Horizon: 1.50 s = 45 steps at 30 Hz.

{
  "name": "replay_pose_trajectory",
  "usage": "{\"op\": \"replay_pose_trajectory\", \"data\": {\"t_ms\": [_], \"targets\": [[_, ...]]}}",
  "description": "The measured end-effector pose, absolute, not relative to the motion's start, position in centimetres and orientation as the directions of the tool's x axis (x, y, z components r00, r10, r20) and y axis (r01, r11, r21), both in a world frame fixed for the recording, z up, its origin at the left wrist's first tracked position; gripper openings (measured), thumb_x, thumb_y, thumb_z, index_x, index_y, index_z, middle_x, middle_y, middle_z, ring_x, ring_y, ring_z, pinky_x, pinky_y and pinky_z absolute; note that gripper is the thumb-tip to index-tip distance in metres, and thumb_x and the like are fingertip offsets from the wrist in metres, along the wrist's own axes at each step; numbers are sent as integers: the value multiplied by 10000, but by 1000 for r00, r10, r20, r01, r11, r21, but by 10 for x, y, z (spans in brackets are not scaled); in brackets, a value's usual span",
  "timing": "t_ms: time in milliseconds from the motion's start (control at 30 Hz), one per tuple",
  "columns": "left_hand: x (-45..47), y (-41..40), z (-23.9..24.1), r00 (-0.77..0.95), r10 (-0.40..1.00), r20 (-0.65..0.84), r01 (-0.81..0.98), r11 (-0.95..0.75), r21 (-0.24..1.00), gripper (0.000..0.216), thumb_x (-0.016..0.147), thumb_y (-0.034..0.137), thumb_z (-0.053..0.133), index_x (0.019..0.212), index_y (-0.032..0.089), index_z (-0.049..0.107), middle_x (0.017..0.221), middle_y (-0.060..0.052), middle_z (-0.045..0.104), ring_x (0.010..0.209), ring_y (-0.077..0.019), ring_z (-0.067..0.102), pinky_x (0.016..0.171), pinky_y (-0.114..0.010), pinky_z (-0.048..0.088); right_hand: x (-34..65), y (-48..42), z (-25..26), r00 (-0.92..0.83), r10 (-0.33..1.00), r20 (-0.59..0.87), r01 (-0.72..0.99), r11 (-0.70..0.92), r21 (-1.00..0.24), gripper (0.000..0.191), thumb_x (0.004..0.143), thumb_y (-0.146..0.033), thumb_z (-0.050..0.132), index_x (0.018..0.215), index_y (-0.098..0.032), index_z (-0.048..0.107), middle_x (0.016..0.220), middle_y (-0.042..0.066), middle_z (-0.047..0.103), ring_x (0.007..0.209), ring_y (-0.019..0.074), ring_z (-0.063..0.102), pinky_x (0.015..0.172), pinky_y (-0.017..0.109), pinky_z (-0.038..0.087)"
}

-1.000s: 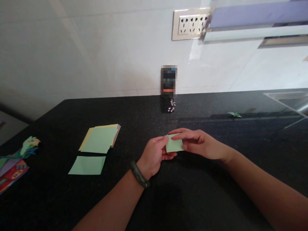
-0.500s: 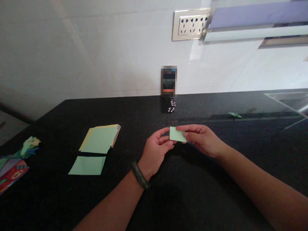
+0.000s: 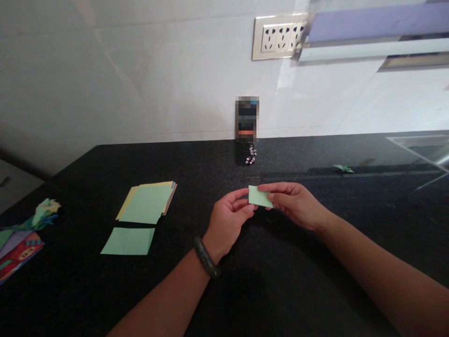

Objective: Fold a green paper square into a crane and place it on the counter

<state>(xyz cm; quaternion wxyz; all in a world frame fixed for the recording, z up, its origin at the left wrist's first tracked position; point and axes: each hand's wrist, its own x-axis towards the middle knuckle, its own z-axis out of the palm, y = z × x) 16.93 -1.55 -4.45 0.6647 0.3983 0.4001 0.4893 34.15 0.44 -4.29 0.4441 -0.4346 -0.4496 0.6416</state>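
Observation:
A small light-green piece of folded paper point(image 3: 260, 196) is held up between both hands, over the black counter. My left hand point(image 3: 228, 217), with a dark bangle on the wrist, pinches its left and lower edge between thumb and fingers. On the other side, my right hand point(image 3: 298, 203) grips the right end, index finger along the top edge and thumb on the face. To the left lie a stack of coloured paper point(image 3: 145, 203), green on top with yellow beneath, and a separate green sheet point(image 3: 128, 241) in front of it.
A phone-like device point(image 3: 247, 119), blurred out, leans on the wall with a beaded strap point(image 3: 251, 154) below. A small green paper shape point(image 3: 343, 168) lies at the back right. Crumpled coloured paper point(image 3: 45, 213) and a red packet point(image 3: 23, 255) are at far left.
Both hands keep their hold on the folded green paper. The whole view has shifted very slightly; nothing else has visibly moved.

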Motion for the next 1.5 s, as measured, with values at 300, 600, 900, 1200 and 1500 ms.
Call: {"op": "replay_pose_trajectory", "data": {"t_ms": [300, 600, 900, 1200, 1500], "targets": [[169, -15, -44, 169, 976, -139, -293, 184, 938, 320, 657, 126, 663, 974, 129, 618, 855, -78, 696, 775, -160, 642, 674, -252, 488, 341, 4, -43, -217, 968, -128, -147, -162, -976, 262, 638, -231, 706, 889, -160, 705, 814, 51, 688, 629, 104, 581, 630, 270, 470], [169, -11, -43, -18, 976, -218, -140, 214, 967, 145, 680, 194, 629, 805, 127, 657, 674, -37, 661, 613, -122, 603, 584, -228, 464, 342, -1, -39, -401, 916, -6, 96, 35, -995, 330, 721, -253, 649, 1044, -187, 634, 937, 55, 647, 792, 138, 583, 726, 287, 468], [169, -13, -45, 106, 963, -248, -105, 259, 960, 79, 683, 185, 588, 700, 144, 653, 581, 0, 590, 537, -112, 542, 557, -244, 442, 338, -2, -37, -381, 925, -4, 190, 74, -979, 234, 748, -340, 619, 893, -161, 658, 810, 38, 636, 703, 132, 569, 652, 268, 463], [165, -12, -46, 183, 959, -215, -125, 240, 963, 129, 669, 244, 659, 728, 131, 639, 636, -25, 638, 555, -120, 552, 538, -230, 419, 333, -2, -38, -260, 955, -142, 156, -104, -982, 251, 680, -394, 662, 665, -143, 657, 620, 21, 607, 550, 99, 510, 488, 215, 415], [165, -14, -43, 308, 900, -307, -108, 354, 929, 64, 662, 183, 655, 688, 124, 649, 614, -23, 628, 512, -95, 521, 509, -210, 385, 337, 0, -41, -265, 961, -73, 96, -50, -994, 165, 699, -296, 650, 772, -149, 631, 617, -9, 581, 506, 78, 478, 480, 216, 385]]}}
